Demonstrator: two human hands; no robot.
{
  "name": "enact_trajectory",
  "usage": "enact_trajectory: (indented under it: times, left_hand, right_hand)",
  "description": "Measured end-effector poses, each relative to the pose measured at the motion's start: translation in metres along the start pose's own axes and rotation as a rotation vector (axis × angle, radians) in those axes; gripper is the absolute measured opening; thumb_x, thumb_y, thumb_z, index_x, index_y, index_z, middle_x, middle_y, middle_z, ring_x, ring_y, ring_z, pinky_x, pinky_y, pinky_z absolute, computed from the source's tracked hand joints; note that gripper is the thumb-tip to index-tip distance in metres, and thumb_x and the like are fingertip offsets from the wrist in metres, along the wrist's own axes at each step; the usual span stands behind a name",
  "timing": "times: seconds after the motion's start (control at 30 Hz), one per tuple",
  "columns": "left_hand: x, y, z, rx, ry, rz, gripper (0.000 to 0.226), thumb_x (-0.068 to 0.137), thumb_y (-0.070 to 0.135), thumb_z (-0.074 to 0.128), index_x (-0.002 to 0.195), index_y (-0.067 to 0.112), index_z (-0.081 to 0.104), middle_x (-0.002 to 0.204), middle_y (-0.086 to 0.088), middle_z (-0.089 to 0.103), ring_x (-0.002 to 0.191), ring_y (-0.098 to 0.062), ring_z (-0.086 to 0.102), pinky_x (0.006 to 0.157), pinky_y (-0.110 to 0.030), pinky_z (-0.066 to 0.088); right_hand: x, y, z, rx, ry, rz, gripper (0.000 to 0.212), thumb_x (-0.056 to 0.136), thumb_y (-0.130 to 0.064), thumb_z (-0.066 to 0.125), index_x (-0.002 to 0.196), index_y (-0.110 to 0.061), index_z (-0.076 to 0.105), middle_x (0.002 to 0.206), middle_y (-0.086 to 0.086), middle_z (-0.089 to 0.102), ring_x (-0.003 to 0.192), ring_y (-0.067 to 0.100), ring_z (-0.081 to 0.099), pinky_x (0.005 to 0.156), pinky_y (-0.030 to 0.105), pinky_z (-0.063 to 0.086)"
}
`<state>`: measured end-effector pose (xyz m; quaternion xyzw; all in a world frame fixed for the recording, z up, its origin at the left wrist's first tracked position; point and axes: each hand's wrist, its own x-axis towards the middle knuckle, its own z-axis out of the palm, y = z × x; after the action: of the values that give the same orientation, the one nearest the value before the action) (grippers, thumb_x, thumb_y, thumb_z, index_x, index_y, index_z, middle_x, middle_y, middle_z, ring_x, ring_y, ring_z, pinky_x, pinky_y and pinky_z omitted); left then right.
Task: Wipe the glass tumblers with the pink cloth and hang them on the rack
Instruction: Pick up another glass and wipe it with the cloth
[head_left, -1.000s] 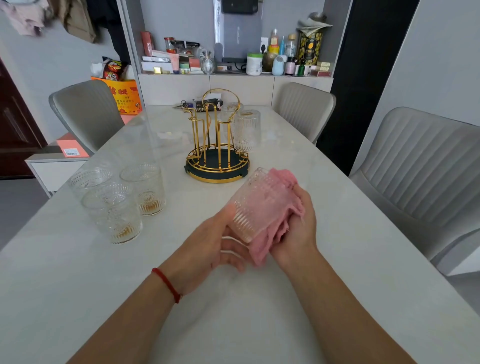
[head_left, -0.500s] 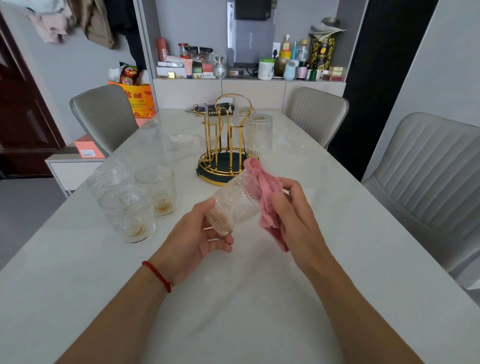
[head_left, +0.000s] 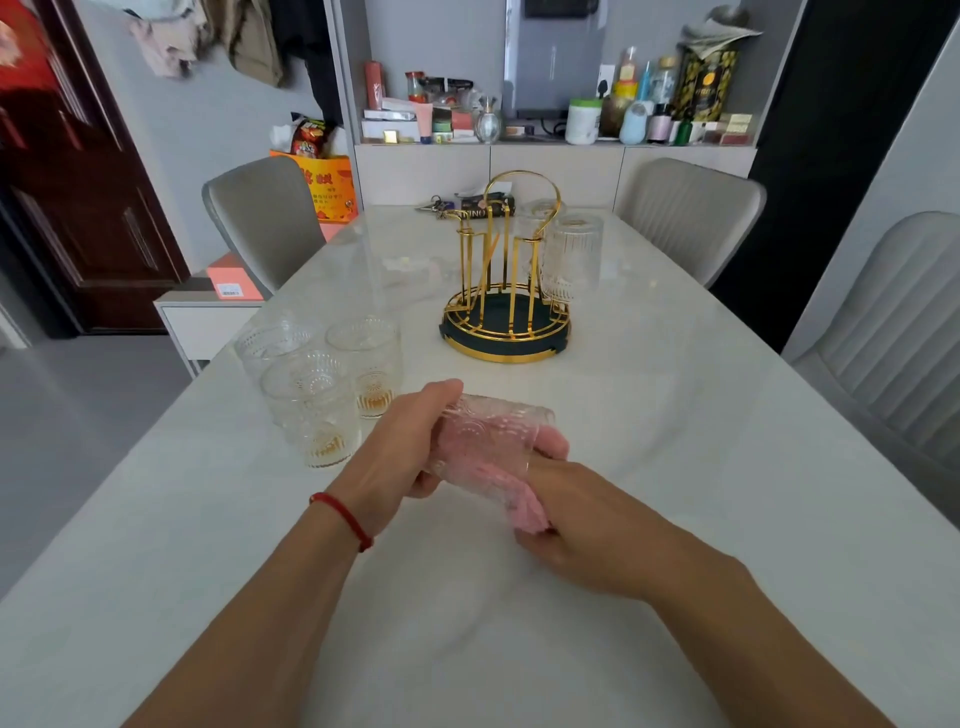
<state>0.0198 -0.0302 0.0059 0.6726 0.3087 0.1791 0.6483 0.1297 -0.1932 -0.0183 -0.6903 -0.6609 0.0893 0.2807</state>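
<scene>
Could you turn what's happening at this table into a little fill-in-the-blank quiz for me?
1. The left hand grips a glass tumbler that has a ____ cloth stuffed inside it.
2. The right hand holds that cloth at the tumbler's ____ end.
3. On the table, to the left of the hands, ____ more tumblers stand upright.
4. The gold rack carries tumblers hung ____ down.

Missing words: pink; open; three; upside

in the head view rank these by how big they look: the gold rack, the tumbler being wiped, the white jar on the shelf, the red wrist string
1. gold rack, clearly largest
2. tumbler in the hands, though it is nearer the camera, which inflates it
3. white jar, far back, so it looks small
4. red wrist string, thinnest; in length roughly like the jar, so that pair is unsure
</scene>
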Motion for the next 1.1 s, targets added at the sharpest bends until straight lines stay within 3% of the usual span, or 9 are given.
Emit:
enact_trajectory:
  times: [0.17,0.27,0.33,0.4,0.53,0.67,0.8,0.93,1.1]
  left_hand:
    - [-0.001,0.001,-0.002,0.129,-0.002,0.026,0.056,0.101,0.041,0.051,0.046,0.031,0.049,0.051,0.010,0.032,0.052,-0.014,0.028,0.056,-0.030,0.020]
    - [-0.001,0.003,-0.001,0.139,0.040,0.073,0.056,0.101,0.040,0.052,0.047,0.030,0.046,0.048,0.014,0.034,0.051,-0.012,0.031,0.055,-0.027,0.023]
    - [-0.002,0.004,0.001,0.147,0.055,0.182,0.056,0.103,0.038,0.052,0.049,0.026,0.042,0.047,0.013,0.034,0.045,-0.007,0.032,0.052,-0.029,0.024]
    - [-0.004,0.003,0.001,0.174,0.086,0.303,0.054,0.101,0.041,0.054,0.053,0.022,0.036,0.049,0.011,0.032,0.044,-0.010,0.030,0.053,-0.033,0.024]
    - [-0.005,-0.002,0.001,0.252,0.183,0.486,0.054,0.090,0.048,0.050,0.059,0.009,0.031,0.059,-0.004,0.030,0.058,-0.018,0.030,0.057,-0.051,0.029]
    - [-0.007,-0.003,0.001,0.212,0.204,0.628,0.047,0.094,0.041,0.048,0.060,0.015,0.029,0.060,-0.002,0.027,0.060,-0.019,0.027,0.057,-0.052,0.028]
    - [-0.005,-0.003,0.003,0.189,0.188,0.484,0.044,0.095,0.040,0.050,0.059,0.024,0.031,0.058,0.004,0.028,0.056,-0.017,0.029,0.055,-0.042,0.026]
    - [0.000,-0.004,0.006,0.050,0.168,0.167,0.044,0.102,0.030,0.052,0.061,0.022,0.036,0.048,0.009,0.032,0.038,-0.007,0.032,0.042,-0.018,0.027]
    - [0.002,-0.002,0.007,0.005,0.199,0.135,0.040,0.101,0.029,0.051,0.064,0.019,0.041,0.047,0.008,0.035,0.036,-0.004,0.036,0.039,-0.016,0.030]
  right_hand:
    - [0.005,0.008,0.016,-0.351,-0.019,-0.079,0.034,0.083,-0.012,0.073,0.115,-0.003,0.068,0.114,0.019,0.070,0.105,0.028,0.056,0.092,0.041,0.045]
    - [0.010,-0.004,0.016,-0.270,-0.043,0.020,0.036,0.100,-0.025,0.059,0.136,-0.021,0.062,0.131,0.003,0.067,0.119,0.023,0.061,0.098,0.033,0.048]
    - [0.009,-0.011,0.007,0.049,-0.028,-0.018,0.037,0.102,-0.026,0.060,0.123,-0.057,0.059,0.112,-0.023,0.069,0.102,0.003,0.066,0.085,0.015,0.048]
    - [0.002,-0.019,-0.001,0.318,-0.086,0.001,0.052,0.101,-0.021,0.067,0.095,-0.070,0.053,0.074,-0.012,0.068,0.066,0.009,0.066,0.065,0.016,0.049]
    - [-0.001,-0.020,-0.003,0.765,-0.074,0.079,0.020,0.096,-0.041,0.068,0.114,-0.034,0.068,0.078,0.038,0.059,0.061,0.044,0.060,0.059,0.066,0.053]
    - [0.000,-0.016,-0.001,0.924,-0.005,0.138,0.053,0.087,-0.051,0.071,0.121,-0.011,0.069,0.092,0.032,0.067,0.077,0.034,0.064,0.074,0.047,0.058]
    - [-0.002,-0.013,-0.007,0.695,-0.054,0.167,0.050,0.085,-0.018,0.086,0.129,-0.033,0.066,0.071,0.018,0.069,0.053,0.032,0.057,0.050,0.043,0.052]
    - [-0.003,-0.006,-0.012,0.153,-0.139,0.134,0.073,0.087,-0.017,0.076,0.148,-0.042,0.044,0.110,-0.013,0.063,0.085,-0.005,0.059,0.075,0.019,0.050]
    - [-0.002,-0.006,-0.016,0.118,-0.119,0.075,0.054,0.086,-0.004,0.054,0.136,-0.026,0.057,0.107,0.002,0.064,0.084,0.016,0.065,0.076,0.045,0.060]
